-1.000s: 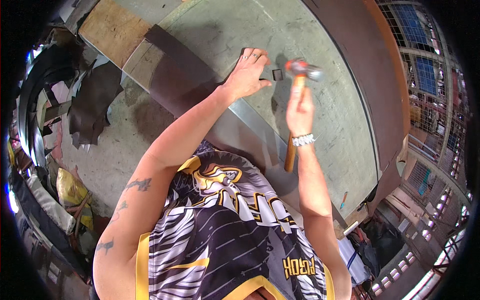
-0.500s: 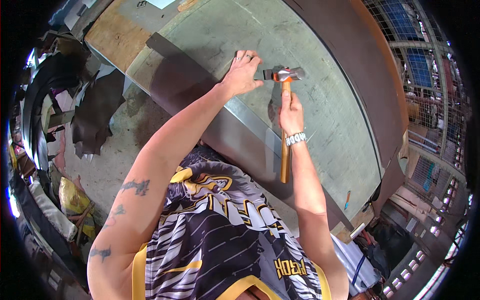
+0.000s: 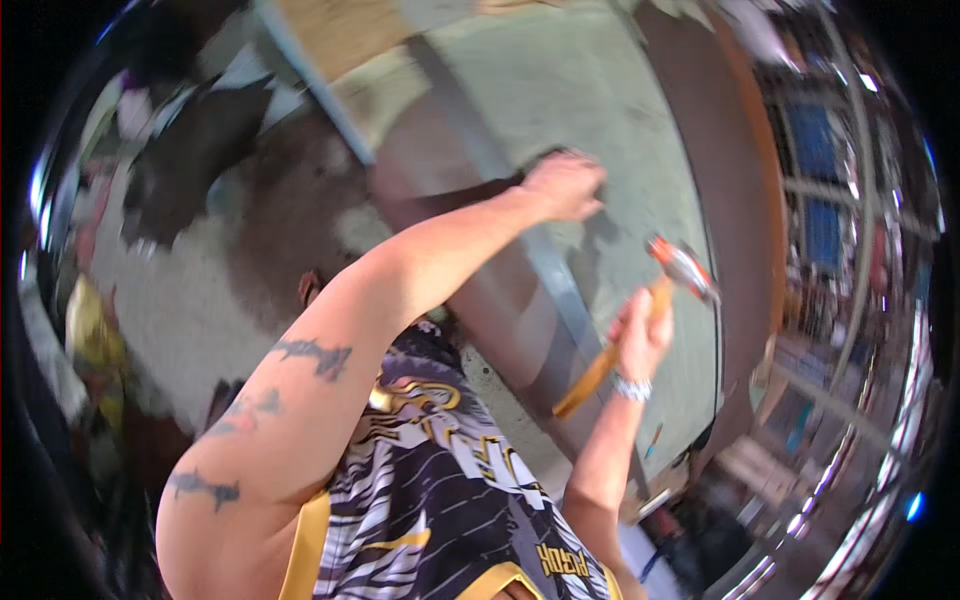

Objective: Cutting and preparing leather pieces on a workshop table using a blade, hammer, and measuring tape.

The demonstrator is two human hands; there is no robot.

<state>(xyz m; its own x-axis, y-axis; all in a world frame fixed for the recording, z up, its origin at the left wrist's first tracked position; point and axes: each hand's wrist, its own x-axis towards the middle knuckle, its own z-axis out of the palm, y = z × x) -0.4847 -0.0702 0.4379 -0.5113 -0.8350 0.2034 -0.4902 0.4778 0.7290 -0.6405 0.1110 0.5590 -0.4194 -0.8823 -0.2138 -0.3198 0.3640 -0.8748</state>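
My right hand point(image 3: 642, 325) is wrapped round the wooden handle of a hammer point(image 3: 588, 380). The hammer's orange and steel head is tilted up to the right above the pale green worktop point(image 3: 655, 180). My left hand point(image 3: 566, 186) is over the worktop with its fingers curled in. It is blurred, and its underside is hidden, so I cannot make out what it holds. Close to it runs a long flat metal strip point(image 3: 560, 285), lying along a brown sheet point(image 3: 440, 205) at the near side of the worktop.
A brown sheet point(image 3: 745, 200) curves along the far right edge, with wire-mesh shelving point(image 3: 850, 190) beyond. A small pencil-like stick point(image 3: 653, 440) lies near the right end. Dark scrap pieces point(image 3: 190, 160) lie on the floor at left, near a yellow bag point(image 3: 92, 330).
In the view, both hands appear further right and lower as the head view has shifted. My left hand's spread fingers have curled in. The hammer has tilted to the right.
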